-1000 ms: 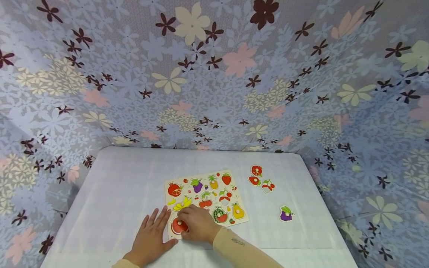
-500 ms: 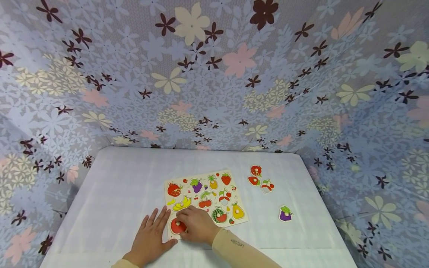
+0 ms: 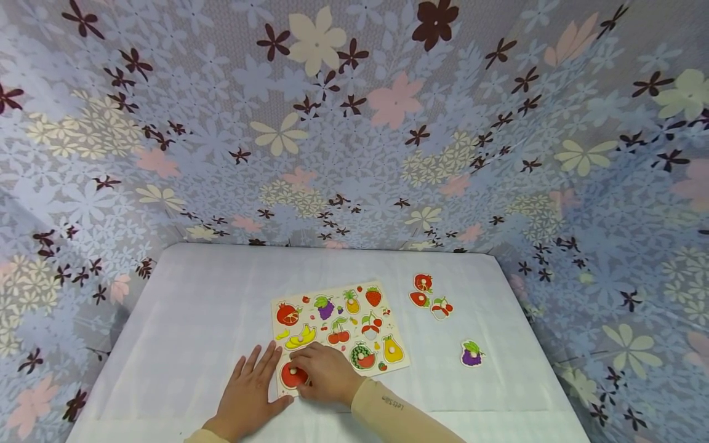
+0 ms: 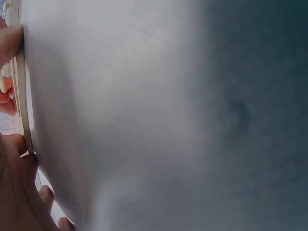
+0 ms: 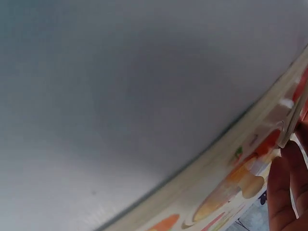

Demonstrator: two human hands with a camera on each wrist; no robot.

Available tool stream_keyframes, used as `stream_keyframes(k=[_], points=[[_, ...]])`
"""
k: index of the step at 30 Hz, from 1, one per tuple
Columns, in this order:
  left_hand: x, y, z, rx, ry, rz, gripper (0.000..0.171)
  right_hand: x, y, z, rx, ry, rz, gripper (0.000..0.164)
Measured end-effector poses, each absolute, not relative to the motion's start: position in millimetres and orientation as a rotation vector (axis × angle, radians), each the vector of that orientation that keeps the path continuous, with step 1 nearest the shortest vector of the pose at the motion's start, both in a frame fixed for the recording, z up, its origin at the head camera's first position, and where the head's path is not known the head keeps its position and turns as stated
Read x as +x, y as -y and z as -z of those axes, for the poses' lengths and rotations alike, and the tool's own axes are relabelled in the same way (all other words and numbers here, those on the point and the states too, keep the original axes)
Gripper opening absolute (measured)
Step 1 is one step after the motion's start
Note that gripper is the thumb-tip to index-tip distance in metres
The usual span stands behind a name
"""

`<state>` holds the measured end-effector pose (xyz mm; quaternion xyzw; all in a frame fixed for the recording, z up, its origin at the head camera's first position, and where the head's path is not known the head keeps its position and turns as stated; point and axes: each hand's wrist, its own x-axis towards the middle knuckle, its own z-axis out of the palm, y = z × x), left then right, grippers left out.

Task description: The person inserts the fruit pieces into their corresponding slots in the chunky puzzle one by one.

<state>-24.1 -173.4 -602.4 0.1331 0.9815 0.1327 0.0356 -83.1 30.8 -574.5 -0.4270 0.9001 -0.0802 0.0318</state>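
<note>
A wooden fruit puzzle board (image 3: 389,326) lies on the table. At its lower left corner my right hand (image 3: 327,372) grips a round red fruit puzzle piece (image 3: 290,376) with a small knob. In the right wrist view the edge of this piece (image 5: 291,120) is tilted over the board, beside the fingertips (image 5: 279,171). My left hand (image 3: 246,394) rests with fingers spread against the board's left side; the left wrist view shows its thumb at the board's edge (image 4: 21,91). Banana (image 3: 301,336), watermelon (image 3: 362,357) and pear (image 3: 393,351) pieces lie on the board.
Right of the board lie loose pieces: a pomegranate (image 3: 423,282), a strawberry (image 3: 419,299), a cherry-like piece (image 3: 441,308) and, nearer, grapes (image 3: 472,354). A pale checked cloth (image 3: 205,295) covers the table. Floral fabric (image 3: 354,154) hangs around it on several sides.
The red piece in my right hand has shifted slightly left over the board's corner. The board has slid a tiny bit left. My left hand has stayed put.
</note>
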Motion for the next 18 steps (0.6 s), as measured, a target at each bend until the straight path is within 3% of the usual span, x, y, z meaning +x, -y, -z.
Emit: stream_keyframes(k=[18], points=[[-24.8,173.1,604.9,0.413,-3.026,-0.404,0.1,-83.9,-33.0,581.2,-1.344,-2.793,0.267,0.037]])
